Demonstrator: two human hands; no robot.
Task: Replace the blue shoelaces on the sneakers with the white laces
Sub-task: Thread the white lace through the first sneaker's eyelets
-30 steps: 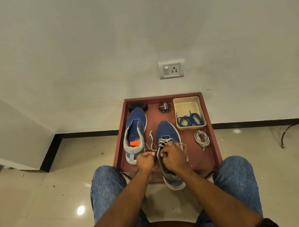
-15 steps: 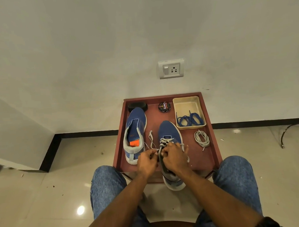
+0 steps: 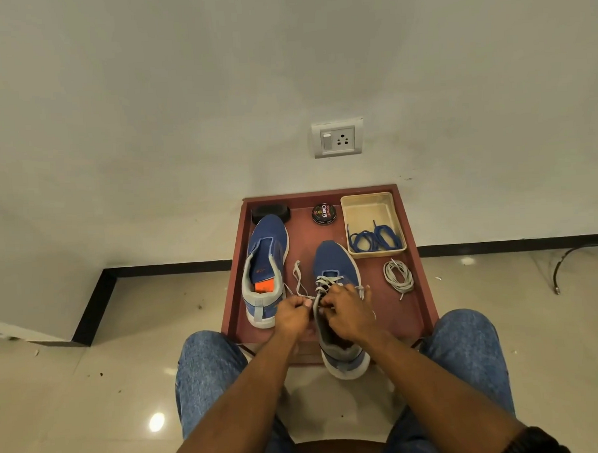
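Sneaker being laced (image 3: 334,272): blue with a grey collar, toe pointing to the wall, heel hanging over the near edge of the red tray (image 3: 418,289); white lace (image 3: 322,284) crosses its upper eyelets.
Right hand (image 3: 346,311): resting on the sneaker's tongue, fingers curled and pinching the white lace at the eyelets.
Left hand (image 3: 293,315): just left of the sneaker, thumb and fingers pinching the lace's loose end, which loops away toward the other shoe.
Second sneaker (image 3: 265,269): on the tray's left side, unlaced, orange insole showing.
Spare white lace (image 3: 398,276): coiled on the tray, right of the laced sneaker — not touching it.
Blue laces (image 3: 373,239): heaped in the beige basket (image 3: 368,202) at the tray's far right corner.
Far edge: a round polish tin (image 3: 323,214) and a black oval object (image 3: 270,214).
Beyond: a wall socket (image 3: 337,138) above the tray; the person's knees in blue jeans — one on each side of the tray.
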